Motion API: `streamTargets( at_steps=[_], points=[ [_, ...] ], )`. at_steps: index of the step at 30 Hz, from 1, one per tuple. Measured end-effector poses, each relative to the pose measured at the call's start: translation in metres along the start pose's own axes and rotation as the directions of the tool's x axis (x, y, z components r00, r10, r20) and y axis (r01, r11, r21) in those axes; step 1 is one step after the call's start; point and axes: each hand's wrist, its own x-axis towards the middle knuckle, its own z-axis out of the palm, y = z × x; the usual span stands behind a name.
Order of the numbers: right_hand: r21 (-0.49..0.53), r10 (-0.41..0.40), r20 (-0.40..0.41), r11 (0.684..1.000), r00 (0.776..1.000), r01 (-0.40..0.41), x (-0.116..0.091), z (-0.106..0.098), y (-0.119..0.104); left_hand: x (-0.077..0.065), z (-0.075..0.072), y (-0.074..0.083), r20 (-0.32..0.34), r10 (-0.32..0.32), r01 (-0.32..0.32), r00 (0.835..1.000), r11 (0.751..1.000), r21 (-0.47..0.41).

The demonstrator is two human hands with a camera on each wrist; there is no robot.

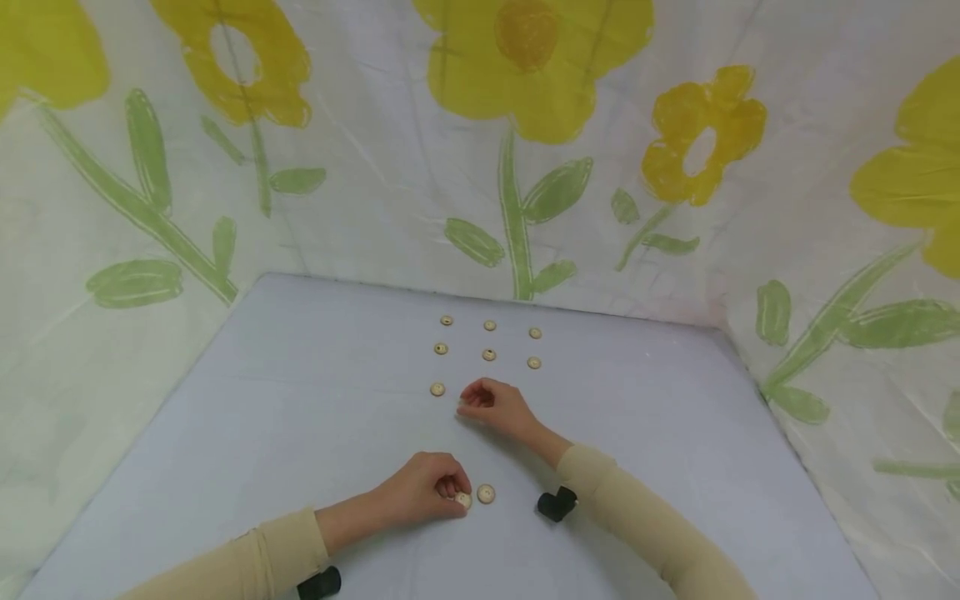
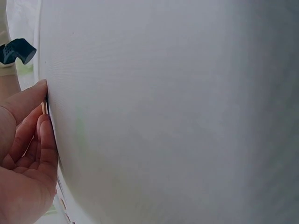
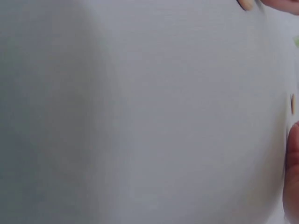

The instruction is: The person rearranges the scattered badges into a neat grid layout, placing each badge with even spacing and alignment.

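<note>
Near the front of the table, my left hand (image 1: 423, 490) pinches a round pale wooden button (image 1: 463, 500) between thumb and fingertips. Another wooden button (image 1: 486, 493) lies flat just right of those fingertips. Farther up, my right hand (image 1: 498, 408) has thumb and fingers curled together, with a pale edge of a button (image 1: 461, 403) showing at their tips; most of it is hidden. Close by on its left lies a button (image 1: 437, 389). In the left wrist view, the left hand (image 2: 28, 144) holds its thin button edge-on. Only part of the right thumb (image 3: 292, 168) shows in the right wrist view.
Beyond the right hand, two rows of buttons lie spaced out, including a near-row button (image 1: 489, 355) and a far-row button (image 1: 490, 325). A pale cloth covers the table (image 1: 300, 400). A flower-printed curtain (image 1: 375, 183) surrounds its back and sides.
</note>
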Motion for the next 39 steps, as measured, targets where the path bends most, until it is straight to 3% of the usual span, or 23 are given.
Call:
streamTargets(
  at_steps=[11,19,29,39],
  points=[
    [0.041,0.014,0.014,0.999,1.0,-0.014,-0.03,-0.007,0.007,0.0,0.0,0.001,-0.003,0.034,-0.034,0.999,0.999,-0.001],
    [0.047,0.017,0.021,0.999,1.0,-0.018,-0.048,-0.01,0.009,0.001,0.0,-0.001,0.004,-0.02,0.02,1.0,1.0,0.0],
    [0.068,0.065,0.034,0.995,0.997,-0.067,-0.071,-0.012,0.003,0.001,0.001,-0.002,-0.013,-0.002,0.002,1.0,1.0,0.006],
    [0.08,0.04,0.054,0.996,0.998,-0.044,-0.092,-0.011,0.002,0.001,0.0,0.0,-0.013,-0.001,0.001,1.0,1.0,-0.006]
  ],
)
